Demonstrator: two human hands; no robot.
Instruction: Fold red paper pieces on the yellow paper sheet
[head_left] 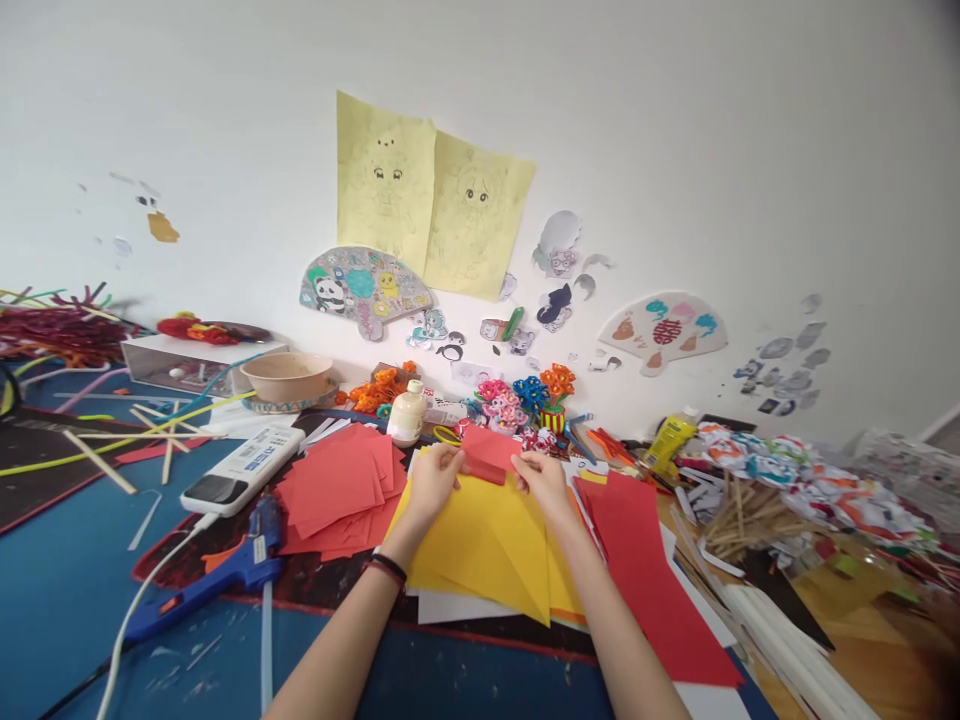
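Note:
A small piece of red paper (493, 447) is held up between my two hands, its lower edge folded or curled toward me. My left hand (435, 483) pinches its left end between thumb and fingers. At the right end, my right hand (545, 484) grips it the same way. Below both hands lie sheets of yellow paper (480, 550) on top of white ones. To the left is a loose pile of red paper squares (341, 485). Larger red paper sheets (652, 570) lie beside my right forearm.
A blue glue gun (217, 585) and a white power strip (244, 470) with a cable lie at left. A cream bottle (407, 413), paper flowers (501, 403) and a bowl (287, 377) stand along the wall. Wooden sticks (750, 520) and a yellow bottle (670, 440) are at right.

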